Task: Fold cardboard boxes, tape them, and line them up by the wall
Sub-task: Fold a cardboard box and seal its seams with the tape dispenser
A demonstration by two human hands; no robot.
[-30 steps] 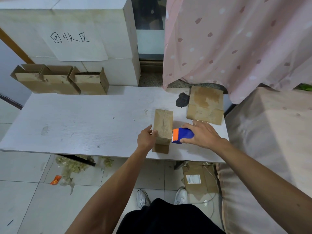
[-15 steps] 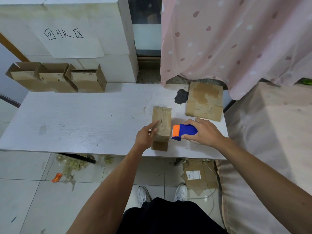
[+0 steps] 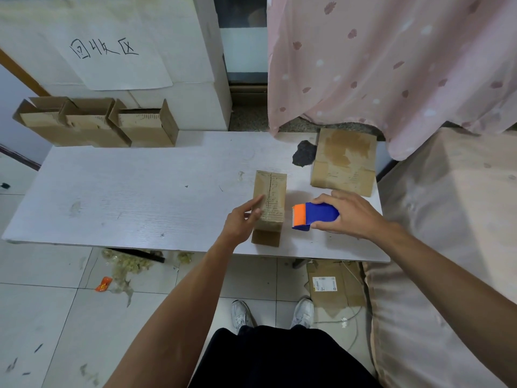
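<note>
Left hand (image 3: 240,223) is touching the left side of the box (image 3: 270,197) with fingers straight; box is standing just right of it, near the table (image 3: 126,197) edge. Right hand (image 3: 351,215) is gripping the dispenser (image 3: 314,215), holding it just right of the box — small gap showing.

box (image 3: 270,203): matt brown cardboard, lightly worn
tape dispenser (image 3: 316,215): smooth plastic, blue body, orange head, slight sheen
table (image 3: 126,197): white board, fine ribbed grain, matt, scuffed and stained
flat sheet (image 3: 344,161): matt cardboard with a darker blotch
boxes by the wall (image 3: 95,127): rough matt cardboard
curtain (image 3: 391,65): thin pink printed cloth
floor (image 3: 42,303): pale tile, faintly glossy, smudged
sign (image 3: 117,65): matt white paper
</note>
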